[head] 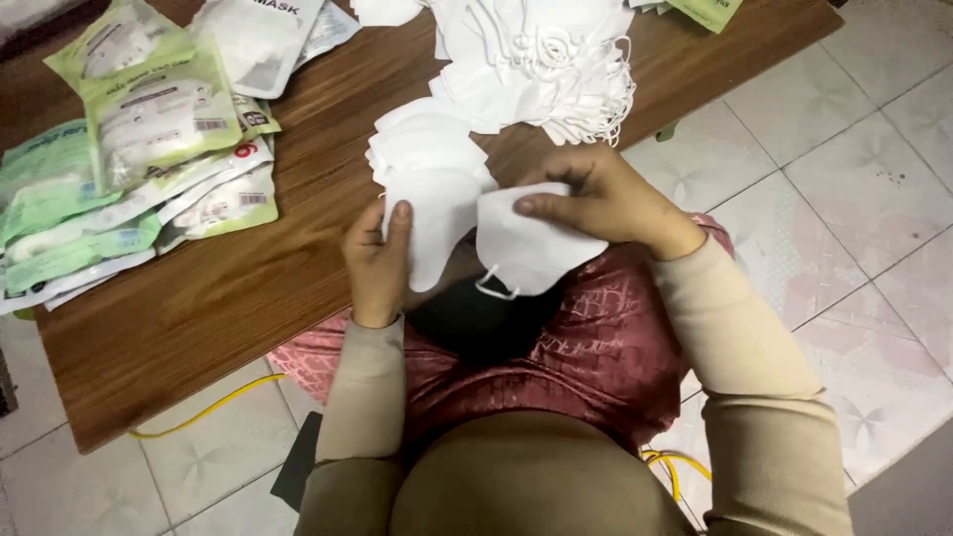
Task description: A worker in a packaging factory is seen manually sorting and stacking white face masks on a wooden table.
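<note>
1. Two hands share one white folded mask (516, 243) over the lap, at 6 o'clock from the mask pile (541, 60).
2. Left hand (377, 263) and right hand (596, 199) each pinch an edge shut.
3. Likely light, soft, floppy — best held by its folded edges.

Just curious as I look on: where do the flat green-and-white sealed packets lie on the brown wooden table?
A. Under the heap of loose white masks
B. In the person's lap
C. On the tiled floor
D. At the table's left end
D: the green-and-white sealed packets lie overlapping at the left end of the brown wooden table, apart from the heap of loose white masks.
</note>
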